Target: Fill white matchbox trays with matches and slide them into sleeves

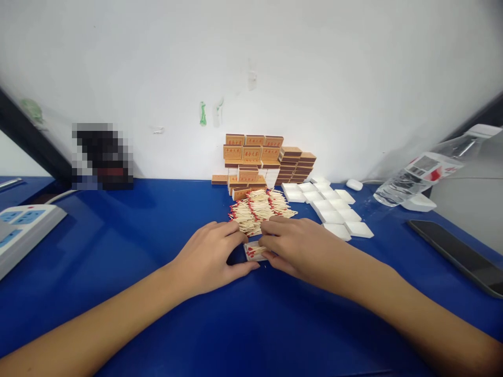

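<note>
A small white matchbox tray (249,256) lies on the blue table with red-tipped matches (253,252) in it. My left hand (214,256) is curved round the tray's left end, thumb at the near side and index finger at the far side. Over the tray's right end, my right hand (294,246) has its fingers closed on the matches; its fingertips are partly hidden. Just beyond both hands spreads a large pile of loose matches (259,207), most with red heads.
Stacked matchboxes (251,153) stand against the wall behind the pile. Several white trays (329,204) lie to the right, near a tilted plastic bottle (416,175) and a phone (458,254). A power strip (29,225) and a dark, blurred-out object (104,157) are on the left.
</note>
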Demonstrator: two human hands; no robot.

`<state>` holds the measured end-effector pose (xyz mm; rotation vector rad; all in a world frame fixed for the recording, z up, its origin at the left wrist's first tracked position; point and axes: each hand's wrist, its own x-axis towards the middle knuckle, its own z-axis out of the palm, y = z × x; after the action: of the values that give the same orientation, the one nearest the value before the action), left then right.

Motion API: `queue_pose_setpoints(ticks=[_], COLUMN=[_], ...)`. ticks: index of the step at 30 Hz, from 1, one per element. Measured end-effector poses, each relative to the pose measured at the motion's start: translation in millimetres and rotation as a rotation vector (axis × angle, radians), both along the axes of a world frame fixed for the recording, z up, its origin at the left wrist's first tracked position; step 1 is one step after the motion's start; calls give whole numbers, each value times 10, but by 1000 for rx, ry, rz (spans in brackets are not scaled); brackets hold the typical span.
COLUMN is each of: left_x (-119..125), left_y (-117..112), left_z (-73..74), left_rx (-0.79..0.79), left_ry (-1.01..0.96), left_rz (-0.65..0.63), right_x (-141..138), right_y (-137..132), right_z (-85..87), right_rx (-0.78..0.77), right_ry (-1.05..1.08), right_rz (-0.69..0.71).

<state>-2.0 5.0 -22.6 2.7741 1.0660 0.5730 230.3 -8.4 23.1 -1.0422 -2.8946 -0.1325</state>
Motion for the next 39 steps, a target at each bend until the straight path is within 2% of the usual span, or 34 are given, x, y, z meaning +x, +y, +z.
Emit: queue_pose_setpoints(ticks=[7, 14, 21, 39], left_x=[-9, -17, -26, -29], left_y=[2, 4, 13, 13], left_z=[-13, -17, -20, 5], left_rx=[55, 79, 67, 24], left_ry=[-24, -20, -77, -65], left_rz=[-40, -60, -102, -102], right_x=[110, 147, 265, 251], right_y=[-15, 23, 76, 73], right_z=[-60, -119, -150, -168], right_rx=[-166, -268, -271, -331], right_ry=[134, 230, 267, 312], right_rz=[-22, -54, -61, -110])
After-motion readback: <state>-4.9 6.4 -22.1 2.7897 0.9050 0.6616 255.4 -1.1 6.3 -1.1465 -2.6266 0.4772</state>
